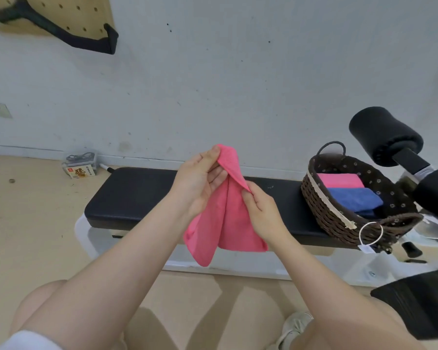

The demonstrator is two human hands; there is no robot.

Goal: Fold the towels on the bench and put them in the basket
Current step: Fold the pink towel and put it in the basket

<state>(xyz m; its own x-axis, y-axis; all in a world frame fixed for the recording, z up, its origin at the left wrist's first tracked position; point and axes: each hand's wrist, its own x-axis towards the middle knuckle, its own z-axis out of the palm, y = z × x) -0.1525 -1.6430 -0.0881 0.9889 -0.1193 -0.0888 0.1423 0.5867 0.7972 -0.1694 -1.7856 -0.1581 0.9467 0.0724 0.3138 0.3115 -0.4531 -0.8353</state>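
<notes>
Pink towel (225,218) between both hands

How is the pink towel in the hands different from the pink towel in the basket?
The pink towel in the hands hangs loose in the air above the bench, while the pink towel in the basket lies flat. The held one is draped in uneven folds; the one in the basket is a neat folded block beside a blue towel. The left hand and right hand pinch only the first. Both look the same pink.

Head view, downward (close) over bench (137,195)
</notes>
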